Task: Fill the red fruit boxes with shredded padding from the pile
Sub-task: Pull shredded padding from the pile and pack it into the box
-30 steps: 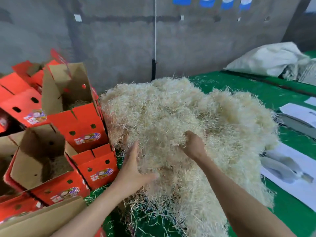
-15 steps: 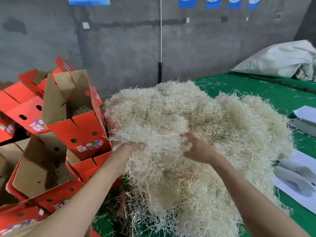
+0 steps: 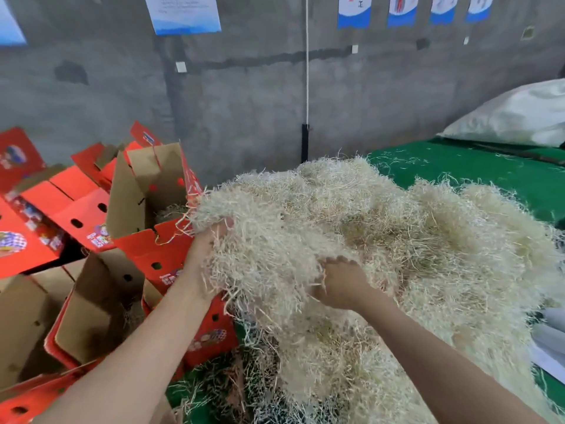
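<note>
wall posters (image 3: 186, 13), box labels (image 3: 99, 237) (all blurred), unreadable

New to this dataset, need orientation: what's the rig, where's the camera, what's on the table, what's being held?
There is no machine here. A person works with two bare hands. One wide-angle camera worn on the head looks forward and down, which is why both forearms come in from the bottom edge of the single picture.

The left hand and the right hand both grip one clump of padding, held up at the left side of the big pile of shredded padding. The pile lies on a green table.

To the left stand the red fruit boxes with their flaps open. The tall open box next to the left hand already shows some padding inside. At the far right lies a white sack.
</note>
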Demonstrator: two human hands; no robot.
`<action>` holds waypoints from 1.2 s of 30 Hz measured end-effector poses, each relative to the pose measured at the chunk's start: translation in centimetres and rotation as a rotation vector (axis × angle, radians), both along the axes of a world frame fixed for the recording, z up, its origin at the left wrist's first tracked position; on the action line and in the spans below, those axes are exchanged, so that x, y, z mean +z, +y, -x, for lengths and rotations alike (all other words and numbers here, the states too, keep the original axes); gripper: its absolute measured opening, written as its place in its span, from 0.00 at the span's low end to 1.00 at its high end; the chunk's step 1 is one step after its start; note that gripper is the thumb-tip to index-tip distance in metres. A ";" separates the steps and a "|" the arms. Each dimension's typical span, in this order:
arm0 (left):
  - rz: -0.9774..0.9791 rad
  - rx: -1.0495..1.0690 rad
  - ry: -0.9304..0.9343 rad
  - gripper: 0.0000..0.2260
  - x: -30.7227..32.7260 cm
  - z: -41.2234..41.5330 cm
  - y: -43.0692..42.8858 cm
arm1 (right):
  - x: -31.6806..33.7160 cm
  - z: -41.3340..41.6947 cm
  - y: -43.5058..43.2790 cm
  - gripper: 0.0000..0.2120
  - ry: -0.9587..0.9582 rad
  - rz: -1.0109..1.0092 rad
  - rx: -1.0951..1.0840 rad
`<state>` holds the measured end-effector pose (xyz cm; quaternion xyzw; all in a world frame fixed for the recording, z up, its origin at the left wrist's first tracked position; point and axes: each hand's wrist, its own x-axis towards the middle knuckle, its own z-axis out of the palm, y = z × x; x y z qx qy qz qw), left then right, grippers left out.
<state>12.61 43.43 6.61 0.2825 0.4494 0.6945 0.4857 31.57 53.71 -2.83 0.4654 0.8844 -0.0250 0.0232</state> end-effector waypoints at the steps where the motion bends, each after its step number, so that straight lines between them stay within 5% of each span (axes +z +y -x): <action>1: -0.011 0.030 -0.014 0.06 0.6 0.3 -0.1 | -1.3 -1.5 0.9 0.23 -0.111 -0.025 -0.089; 5: -0.099 0.080 0.007 0.10 2.0 2.4 -0.3 | -4.1 -8.1 3.4 0.22 -0.271 0.125 -0.297; 10: 0.033 0.041 -0.019 0.05 2.5 1.8 1.1 | 5.2 -8.4 3.0 0.23 0.264 0.222 -0.130; 12: 0.054 -0.006 -0.027 0.12 2.3 1.0 1.6 | 8.5 -7.0 1.8 0.33 0.485 0.174 -0.027; 14: 0.042 -0.050 -0.051 0.13 2.1 0.4 2.0 | 9.8 -4.0 -0.1 0.49 0.688 0.415 0.089; 16: 0.011 -0.063 -0.054 0.08 2.1 0.0 2.3 | 8.1 -0.1 -1.9 0.56 0.662 0.683 0.149; 18: -0.023 -0.079 -0.001 0.07 2.5 0.1 2.5 | 5.1 3.4 -3.2 0.46 0.552 0.747 0.133; 19: -0.049 -0.094 0.026 0.06 2.7 0.3 2.6 | 3.9 4.4 -3.5 0.31 0.569 0.720 0.098; 21: -0.068 -0.128 0.082 0.02 3.3 0.7 2.4 | 2.6 5.2 -3.1 0.08 0.752 0.629 -0.020; 22: -0.053 -0.145 0.122 0.02 3.4 1.1 2.2 | 2.7 5.2 -2.6 0.10 0.896 0.620 -0.115; 26: 0.255 -0.160 0.409 0.36 0.9 2.4 1.9 | 4.4 3.9 -0.6 0.13 1.402 0.691 -0.401; 29: 0.530 -0.405 0.697 0.65 -1.1 0.2 1.8 | 5.3 4.1 -0.8 0.13 1.444 0.777 -0.389; 30: 0.591 -0.513 0.809 0.63 -1.6 -0.8 1.9 | 5.3 4.2 -0.8 0.14 1.425 0.765 -0.365; 32: 0.687 -0.565 1.130 0.43 -2.7 -2.1 2.8 | 5.0 3.8 -0.5 0.18 1.380 0.623 -0.261; 36: 0.631 -0.179 1.796 0.14 -2.7 -0.2 4.8 | 2.5 0.9 1.3 0.09 0.954 0.092 -0.038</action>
